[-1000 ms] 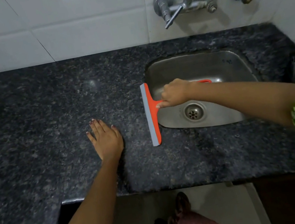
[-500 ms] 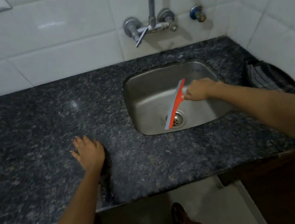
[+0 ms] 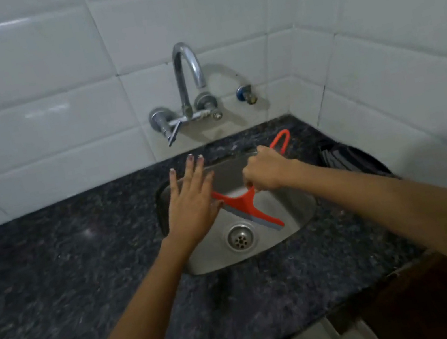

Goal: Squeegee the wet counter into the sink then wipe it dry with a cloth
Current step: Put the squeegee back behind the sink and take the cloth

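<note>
Right hand (image 3: pixel 267 172) gripping orange squeegee (image 3: pixel 248 209) by its handle over the steel sink (image 3: pixel 298 210), left hand (image 3: pixel 192 201) flat with fingers spread at the blade's left end, dark folded cloth (image 3: pixel 346 161) at the surface's (image 3: pixel 70 271) far right corner, chrome wall tap (image 3: pixel 189 85) above.

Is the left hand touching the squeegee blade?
Cannot tell. In the head view the open left hand overlaps the blade end of the squeegee above the sink; one angle shows neither contact nor gap.

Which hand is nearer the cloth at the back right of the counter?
Right. The right hand, gripping the squeegee over the sink, is just left of the cloth. The left hand is open over the sink's left side, farther away.
</note>
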